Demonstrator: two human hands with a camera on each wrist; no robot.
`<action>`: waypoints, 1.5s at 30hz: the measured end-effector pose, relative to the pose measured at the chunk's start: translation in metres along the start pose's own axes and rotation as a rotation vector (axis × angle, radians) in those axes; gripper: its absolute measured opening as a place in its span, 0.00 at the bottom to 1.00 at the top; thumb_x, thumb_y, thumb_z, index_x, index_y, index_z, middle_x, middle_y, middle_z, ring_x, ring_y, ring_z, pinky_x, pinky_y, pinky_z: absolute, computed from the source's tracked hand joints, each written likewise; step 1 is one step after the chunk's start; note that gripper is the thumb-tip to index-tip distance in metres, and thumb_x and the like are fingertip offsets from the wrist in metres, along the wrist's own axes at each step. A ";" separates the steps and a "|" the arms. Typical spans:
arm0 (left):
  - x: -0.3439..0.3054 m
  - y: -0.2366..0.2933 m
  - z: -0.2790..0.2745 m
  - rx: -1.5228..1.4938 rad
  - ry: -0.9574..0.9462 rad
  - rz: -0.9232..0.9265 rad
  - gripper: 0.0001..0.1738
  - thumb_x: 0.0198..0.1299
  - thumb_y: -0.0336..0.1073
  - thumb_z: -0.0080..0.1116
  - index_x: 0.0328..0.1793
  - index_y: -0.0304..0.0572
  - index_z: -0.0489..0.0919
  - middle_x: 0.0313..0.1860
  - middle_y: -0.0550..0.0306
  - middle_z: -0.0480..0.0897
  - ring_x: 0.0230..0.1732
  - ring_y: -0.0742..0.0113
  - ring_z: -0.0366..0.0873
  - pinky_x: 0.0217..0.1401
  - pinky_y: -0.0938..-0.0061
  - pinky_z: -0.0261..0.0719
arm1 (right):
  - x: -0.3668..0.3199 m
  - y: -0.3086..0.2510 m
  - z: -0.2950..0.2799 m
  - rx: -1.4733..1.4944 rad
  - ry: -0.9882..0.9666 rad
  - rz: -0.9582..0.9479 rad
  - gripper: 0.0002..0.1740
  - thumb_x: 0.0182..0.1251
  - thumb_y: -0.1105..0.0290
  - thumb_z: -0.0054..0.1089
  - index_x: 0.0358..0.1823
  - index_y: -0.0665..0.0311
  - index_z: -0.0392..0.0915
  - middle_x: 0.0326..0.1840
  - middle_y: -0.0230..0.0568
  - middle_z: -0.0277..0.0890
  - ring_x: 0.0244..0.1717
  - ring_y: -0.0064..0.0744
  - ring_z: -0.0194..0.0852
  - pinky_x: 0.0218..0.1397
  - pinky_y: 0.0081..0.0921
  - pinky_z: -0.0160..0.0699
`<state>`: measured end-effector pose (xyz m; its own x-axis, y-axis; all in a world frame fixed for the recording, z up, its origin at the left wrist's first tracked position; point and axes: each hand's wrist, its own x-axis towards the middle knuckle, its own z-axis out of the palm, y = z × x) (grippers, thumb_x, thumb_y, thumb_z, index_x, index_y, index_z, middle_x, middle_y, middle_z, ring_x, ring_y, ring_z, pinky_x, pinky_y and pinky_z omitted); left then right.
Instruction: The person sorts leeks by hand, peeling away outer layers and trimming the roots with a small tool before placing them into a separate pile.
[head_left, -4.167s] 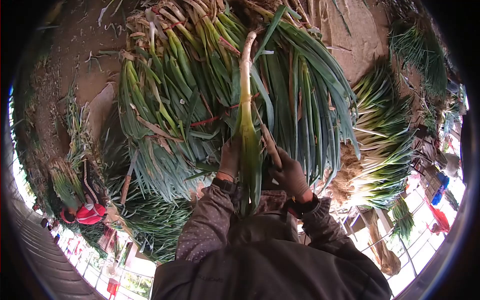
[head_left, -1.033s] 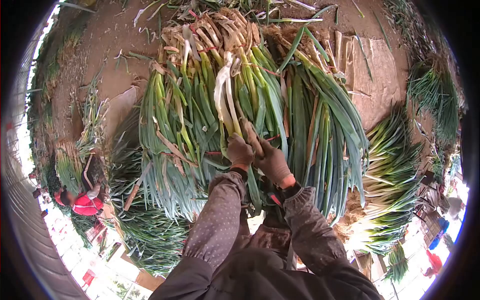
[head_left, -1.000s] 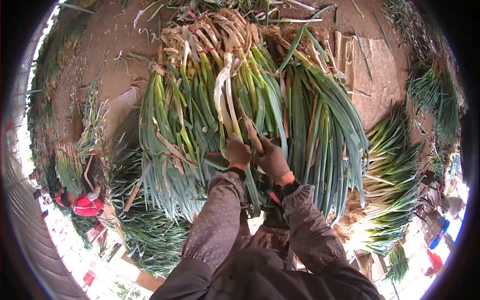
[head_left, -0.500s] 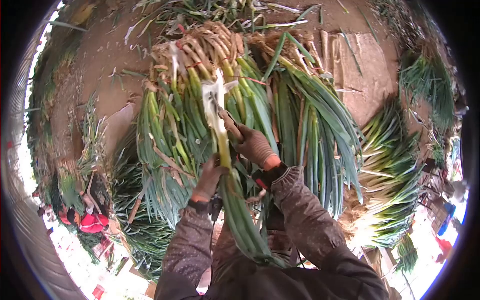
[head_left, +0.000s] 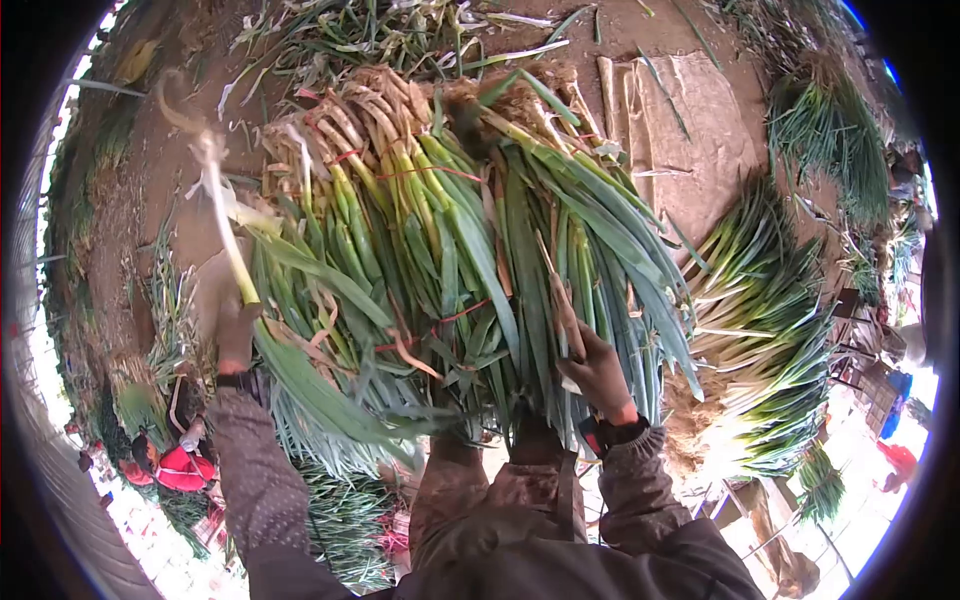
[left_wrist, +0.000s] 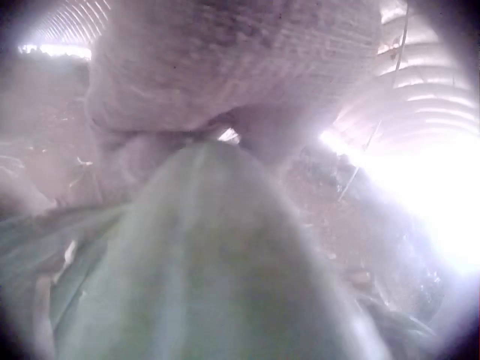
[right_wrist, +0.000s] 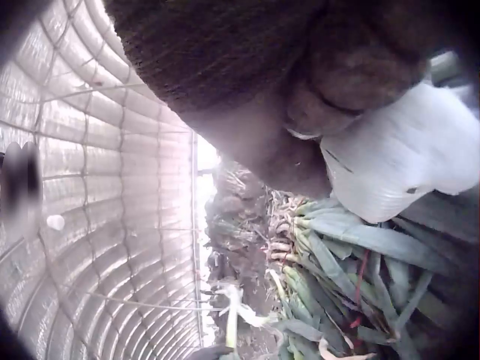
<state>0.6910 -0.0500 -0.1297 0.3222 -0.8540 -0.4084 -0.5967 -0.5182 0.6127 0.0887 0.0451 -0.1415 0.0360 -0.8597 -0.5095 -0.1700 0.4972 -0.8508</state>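
Note:
At the far left of the head view, my gloved left hand [head_left: 236, 335] grips a leek [head_left: 222, 215] round its stalk. Its white root end points up and away; its green leaves trail right over the pile. In the left wrist view a broad leaf [left_wrist: 210, 262] hangs under the glove. My gloved right hand [head_left: 600, 375] holds a knife [head_left: 566, 318] by its wood-coloured handle, over the right part of the pile, thin end pointing away. A whitish piece [right_wrist: 405, 150] shows beneath the right fingers in the right wrist view. Between the hands lie tied leek bundles [head_left: 410, 200].
Loose leaf scraps [head_left: 400, 40] litter the ground beyond the pile. A flattened brown sheet [head_left: 690, 140] lies at upper right. More stacked leeks [head_left: 760, 340] stand to the right. Another person in red [head_left: 185, 468] is at lower left.
My left hand has swung from the middle to the far left with the leek, after the hands were together on its stalk. The right hand has moved right with the knife, away from the leek.

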 end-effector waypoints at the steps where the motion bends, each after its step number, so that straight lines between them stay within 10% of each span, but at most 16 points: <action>1: 0.014 0.003 0.014 0.146 -0.043 -0.039 0.27 0.59 0.43 0.67 0.61 0.37 0.79 0.39 0.56 0.79 0.37 0.61 0.77 0.43 0.62 0.79 | -0.010 -0.006 -0.013 -0.038 -0.023 0.127 0.34 0.58 0.75 0.65 0.70 0.70 0.73 0.48 0.34 0.80 0.49 0.23 0.73 0.57 0.23 0.74; 5: 0.020 0.063 0.133 0.941 0.156 0.084 0.30 0.54 0.41 0.74 0.61 0.36 0.79 0.48 0.42 0.83 0.45 0.41 0.83 0.47 0.55 0.83 | -0.042 0.012 -0.043 -0.025 0.060 0.174 0.33 0.59 0.73 0.67 0.68 0.69 0.75 0.31 0.22 0.68 0.33 0.16 0.64 0.38 0.20 0.68; 8: -0.006 0.153 0.278 0.421 0.084 0.595 0.39 0.54 0.46 0.77 0.67 0.34 0.74 0.55 0.36 0.81 0.56 0.36 0.81 0.57 0.53 0.81 | -0.063 0.005 -0.065 0.050 0.059 0.273 0.36 0.59 0.75 0.66 0.72 0.71 0.71 0.51 0.38 0.79 0.46 0.21 0.74 0.52 0.23 0.77; 10: -0.026 0.218 0.379 0.127 -0.179 0.599 0.47 0.53 0.52 0.78 0.72 0.30 0.71 0.69 0.32 0.74 0.71 0.39 0.71 0.74 0.55 0.70 | -0.078 0.015 -0.074 0.036 0.127 0.288 0.36 0.58 0.77 0.66 0.72 0.70 0.72 0.44 0.34 0.78 0.41 0.20 0.74 0.47 0.22 0.76; 12: -0.040 0.290 0.448 0.277 -0.227 0.660 0.52 0.53 0.59 0.75 0.80 0.43 0.67 0.81 0.39 0.63 0.84 0.38 0.52 0.84 0.44 0.51 | -0.093 0.012 -0.082 0.102 0.195 0.360 0.36 0.57 0.79 0.65 0.71 0.69 0.73 0.34 0.29 0.77 0.34 0.17 0.72 0.40 0.20 0.75; 17: -0.012 0.343 0.548 0.693 -0.336 0.807 0.55 0.46 0.69 0.75 0.80 0.56 0.70 0.79 0.49 0.67 0.83 0.41 0.55 0.83 0.30 0.42 | -0.121 0.020 -0.093 0.080 0.301 0.390 0.17 0.54 0.78 0.68 0.46 0.70 0.76 0.24 0.25 0.70 0.27 0.15 0.66 0.32 0.20 0.68; 20: 0.004 0.349 0.536 0.917 -0.569 0.947 0.53 0.48 0.74 0.69 0.77 0.56 0.72 0.78 0.46 0.66 0.82 0.40 0.56 0.82 0.27 0.41 | -0.124 0.034 -0.099 0.095 0.298 0.407 0.20 0.53 0.78 0.67 0.49 0.69 0.77 0.24 0.25 0.69 0.27 0.15 0.65 0.33 0.20 0.68; 24: 0.010 0.293 0.494 0.688 -0.611 1.146 0.22 0.57 0.49 0.67 0.55 0.50 0.83 0.56 0.49 0.80 0.65 0.47 0.74 0.79 0.43 0.59 | -0.110 0.013 -0.096 0.140 0.314 0.412 0.10 0.50 0.79 0.67 0.32 0.66 0.73 0.24 0.27 0.72 0.26 0.20 0.69 0.35 0.23 0.71; 28: -0.050 0.208 0.402 0.564 -0.378 1.444 0.06 0.57 0.36 0.60 0.40 0.51 0.84 0.43 0.56 0.81 0.51 0.54 0.77 0.72 0.51 0.68 | -0.095 -0.017 -0.091 0.085 0.075 0.326 0.37 0.53 0.79 0.67 0.69 0.67 0.74 0.32 0.32 0.76 0.33 0.20 0.72 0.41 0.22 0.74; 30: -0.080 0.158 0.359 0.746 -0.482 1.470 0.08 0.55 0.39 0.59 0.41 0.57 0.84 0.39 0.62 0.77 0.48 0.57 0.76 0.65 0.53 0.71 | -0.084 -0.028 -0.083 0.070 -0.049 0.278 0.38 0.55 0.78 0.68 0.71 0.68 0.72 0.48 0.46 0.85 0.46 0.26 0.82 0.56 0.24 0.78; 33: -0.113 0.096 0.316 0.676 -0.343 1.390 0.04 0.51 0.40 0.61 0.32 0.57 0.84 0.38 0.62 0.75 0.47 0.58 0.75 0.66 0.55 0.74 | -0.067 -0.031 -0.050 0.045 -0.087 0.140 0.36 0.59 0.76 0.68 0.71 0.68 0.71 0.52 0.53 0.85 0.55 0.32 0.87 0.57 0.30 0.81; 36: -0.147 0.072 0.295 0.702 -0.301 1.146 0.05 0.53 0.36 0.61 0.37 0.52 0.84 0.45 0.53 0.78 0.53 0.53 0.77 0.64 0.51 0.77 | -0.057 -0.002 -0.011 -0.073 -0.189 0.049 0.36 0.61 0.74 0.68 0.72 0.63 0.70 0.55 0.61 0.82 0.55 0.61 0.83 0.54 0.37 0.84; 45: -0.160 0.081 0.310 0.176 -0.325 0.416 0.26 0.50 0.33 0.74 0.55 0.36 0.75 0.57 0.38 0.72 0.56 0.37 0.77 0.57 0.52 0.78 | -0.032 0.047 0.053 -0.303 -0.084 0.061 0.34 0.61 0.75 0.63 0.72 0.60 0.69 0.52 0.61 0.82 0.54 0.64 0.81 0.52 0.45 0.85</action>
<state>0.3631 0.0593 -0.2249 -0.1937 -0.9123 -0.3609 -0.7477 -0.1009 0.6563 0.1320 0.1022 -0.1720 0.0953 -0.8103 -0.5782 -0.4595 0.4794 -0.7477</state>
